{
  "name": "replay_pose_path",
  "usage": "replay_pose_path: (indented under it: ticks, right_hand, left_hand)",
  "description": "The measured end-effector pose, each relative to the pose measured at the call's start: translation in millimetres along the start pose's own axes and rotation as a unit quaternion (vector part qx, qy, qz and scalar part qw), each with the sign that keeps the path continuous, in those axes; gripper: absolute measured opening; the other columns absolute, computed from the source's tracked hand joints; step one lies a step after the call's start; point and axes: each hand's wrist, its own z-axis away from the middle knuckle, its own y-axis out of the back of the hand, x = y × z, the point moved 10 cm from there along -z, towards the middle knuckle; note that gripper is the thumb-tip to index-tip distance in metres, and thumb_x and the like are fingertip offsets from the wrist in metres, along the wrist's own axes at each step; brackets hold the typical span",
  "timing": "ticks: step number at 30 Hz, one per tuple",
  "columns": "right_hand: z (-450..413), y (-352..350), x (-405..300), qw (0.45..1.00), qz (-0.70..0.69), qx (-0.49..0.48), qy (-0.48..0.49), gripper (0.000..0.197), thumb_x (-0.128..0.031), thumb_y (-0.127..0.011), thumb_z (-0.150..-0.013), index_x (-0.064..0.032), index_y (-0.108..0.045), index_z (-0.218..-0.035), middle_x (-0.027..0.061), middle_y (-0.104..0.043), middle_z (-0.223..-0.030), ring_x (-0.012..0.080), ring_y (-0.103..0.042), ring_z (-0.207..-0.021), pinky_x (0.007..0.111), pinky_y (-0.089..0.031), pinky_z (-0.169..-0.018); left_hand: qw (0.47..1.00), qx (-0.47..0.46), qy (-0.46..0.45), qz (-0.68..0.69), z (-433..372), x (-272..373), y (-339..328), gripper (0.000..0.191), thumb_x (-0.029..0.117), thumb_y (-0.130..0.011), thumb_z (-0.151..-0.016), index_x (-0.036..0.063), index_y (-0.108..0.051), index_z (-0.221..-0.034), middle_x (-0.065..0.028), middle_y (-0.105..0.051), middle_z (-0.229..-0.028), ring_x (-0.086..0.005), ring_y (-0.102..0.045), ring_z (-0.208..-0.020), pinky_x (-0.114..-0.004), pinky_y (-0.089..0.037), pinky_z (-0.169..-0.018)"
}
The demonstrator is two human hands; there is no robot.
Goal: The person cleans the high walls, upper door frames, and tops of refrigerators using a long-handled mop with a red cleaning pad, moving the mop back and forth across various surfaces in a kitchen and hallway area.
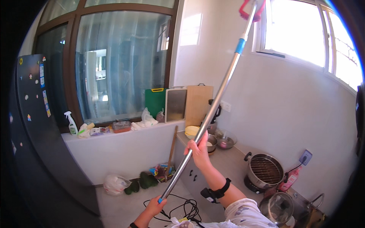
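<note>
A long steel telescopic pole (220, 98) with blue collars slants up to the right across the view. My left hand (154, 206) grips its lower end, by the blue end piece. Higher up, the fingers of my right hand (199, 150) are wrapped around the shaft. At the top, a red mop or brush head (253, 12) is partly cut off by the upper edge of the view. It appears close to the wall beside the bright window (296, 34); whether it touches the wall I cannot tell.
Below the pole, a counter carries bowls (225, 142) and a steel steamer pot (263, 171) on an electric base. A glass lid (276, 207) lies nearer me. Black cable (185, 209) is coiled on the floor. A dark refrigerator (42, 136) stands left; boards (198, 104) lean on the ledge.
</note>
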Motion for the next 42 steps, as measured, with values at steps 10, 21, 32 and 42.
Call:
replay_pose_path:
  ticks: [10, 21, 32, 42]
  right_hand:
    - [-49, -104, 149, 0.99, -0.063, -0.066, -0.106, 0.061, -0.002, -0.04, -0.082, -0.0147, -0.006, -0.131, 0.0057, -0.045, -0.067, 0.0156, -0.05, -0.048, 0.028, -0.043, -0.041]
    - [-181, -87, 174, 0.992, -0.046, -0.088, -0.075, 0.051, -0.021, -0.039, -0.09, -0.0095, -0.009, -0.129, 0.0083, -0.047, -0.06, 0.0183, -0.049, -0.041, 0.031, -0.043, -0.037]
    - [-381, -16, 107, 0.997, -0.016, 0.041, -0.062, 0.025, -0.015, -0.05, -0.079, -0.0005, -0.038, -0.095, 0.0091, -0.05, -0.074, 0.0165, -0.054, -0.052, 0.03, -0.045, -0.044]
    - [-264, -28, 209, 0.987, -0.019, 0.118, -0.105, 0.034, -0.011, -0.049, -0.072, 0.005, -0.041, -0.101, 0.0131, -0.051, -0.078, 0.019, -0.053, -0.047, 0.03, -0.046, -0.044]
  left_hand:
    - [0.987, 0.114, 0.074, 0.08, 8, -55, 78, 0.023, 0.025, -0.054, -0.083, 0.0028, -0.052, -0.077, -0.0032, -0.049, -0.05, -0.0115, -0.048, -0.04, -0.027, -0.04, -0.039]
    - [0.976, 0.181, 0.068, 0.1, -95, 0, 76, 0.028, 0.029, -0.051, -0.087, 0.0037, -0.048, -0.075, -0.0013, -0.044, -0.045, -0.01, -0.044, -0.036, -0.026, -0.035, -0.034]
    - [0.979, 0.195, 0.028, 0.054, -205, 122, 94, 0.032, 0.035, -0.049, -0.088, 0.0042, -0.048, -0.08, -0.0021, -0.046, -0.049, -0.0097, -0.044, -0.038, -0.025, -0.035, -0.036]
    - [0.963, 0.202, 0.116, -0.135, -105, 22, 149, 0.037, 0.037, -0.054, -0.083, -0.0002, -0.055, -0.082, -0.0167, -0.056, -0.066, -0.0284, -0.056, -0.061, -0.038, -0.043, -0.059]
